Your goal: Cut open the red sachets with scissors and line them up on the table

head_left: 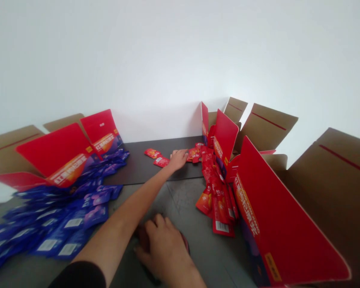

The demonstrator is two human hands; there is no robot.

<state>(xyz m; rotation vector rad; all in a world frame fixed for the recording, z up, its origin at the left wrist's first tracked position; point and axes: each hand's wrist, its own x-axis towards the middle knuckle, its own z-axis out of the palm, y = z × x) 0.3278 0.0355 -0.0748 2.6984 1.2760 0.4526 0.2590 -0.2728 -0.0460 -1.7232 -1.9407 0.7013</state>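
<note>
Stretched far forward, my left hand [179,159] is over the loose red sachets [194,153] at the back of the table. Its fingers extend to the right, and their tips are at the sachets; I see nothing held in them. Two more red sachets [161,161] lie just left of that hand. Close to me, my right hand [165,248] is curled over a dark reddish object [143,239], whose edges show on both sides of the hand. Its kind is hidden by the hand and by blur.
Blue-purple sachets [75,222] are heaped on the left, before open red cartons [64,154]. A row of red sachets [217,192] runs along the right, beside more open red cartons [276,216] with raised flaps. A white wall [168,64] stands behind the dark table [195,264].
</note>
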